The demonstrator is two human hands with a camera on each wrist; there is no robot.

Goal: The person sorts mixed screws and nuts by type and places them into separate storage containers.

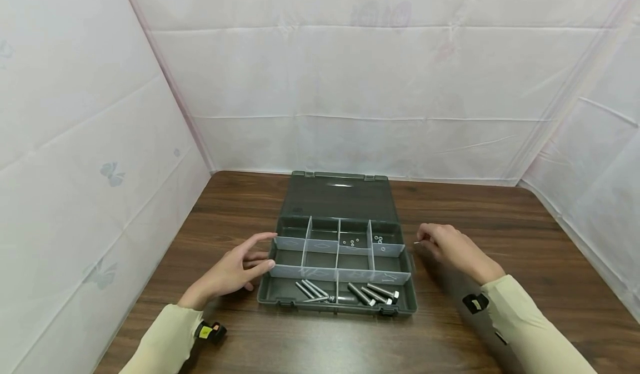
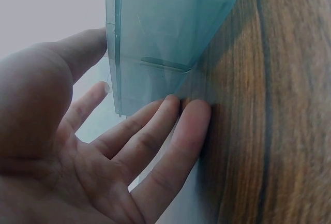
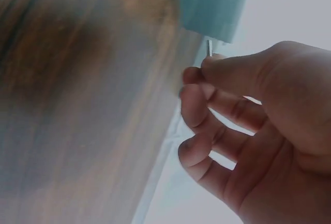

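Observation:
An open dark green organizer box (image 1: pixel 274 294) lies on the wooden table, lid (image 1: pixel 340 196) flat behind it. Clear dividers split it into compartments. Several metal bolts (image 1: pixel 314 290) lie in the front row, and small nuts or washers (image 1: pixel 353 242) sit in two back compartments. My left hand (image 1: pixel 239 269) rests open against the box's left side (image 2: pixel 155 43), fingers straight, thumb near the rim. My right hand (image 1: pixel 450 247) hovers just right of the box and pinches a small thin metal piece (image 3: pixel 209 47) between thumb and forefinger, other fingers curled.
The brown wooden table (image 1: pixel 500 218) is enclosed by white fabric walls (image 1: pixel 350 85) on the left, back and right. Bare tabletop lies on both sides of the box and in front of it.

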